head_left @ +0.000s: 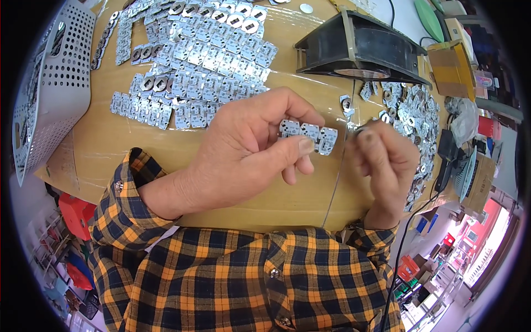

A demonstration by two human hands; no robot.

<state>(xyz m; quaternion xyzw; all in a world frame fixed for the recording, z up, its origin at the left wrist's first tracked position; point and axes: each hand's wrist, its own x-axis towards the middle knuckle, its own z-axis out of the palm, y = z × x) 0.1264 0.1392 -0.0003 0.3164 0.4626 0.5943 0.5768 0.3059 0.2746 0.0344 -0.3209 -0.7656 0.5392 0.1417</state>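
Note:
My left hand (243, 144) is closed on a short strip of small circuit boards (308, 133), pinched between thumb and fingers above the table. Several boards sit side by side in it, pale with dark square components. Just right of the strip's end, my right hand (387, 155) is closed in a pinch. A small dark and silvery piece (358, 130) shows at its fingertips, too blurred to name. One loose small board (347, 105) lies on the table beyond the right hand. Rows of circuit boards (215, 55) cover the far left of the table, some showing round metal faces.
A heap of loose small boards (409, 119) spreads at the right. Behind it stands a black fan-like housing (354, 47). A grey perforated basket (72, 72) holding more pieces is at the left edge. A cardboard box (451, 66) and a black cable (406, 243) are on the right.

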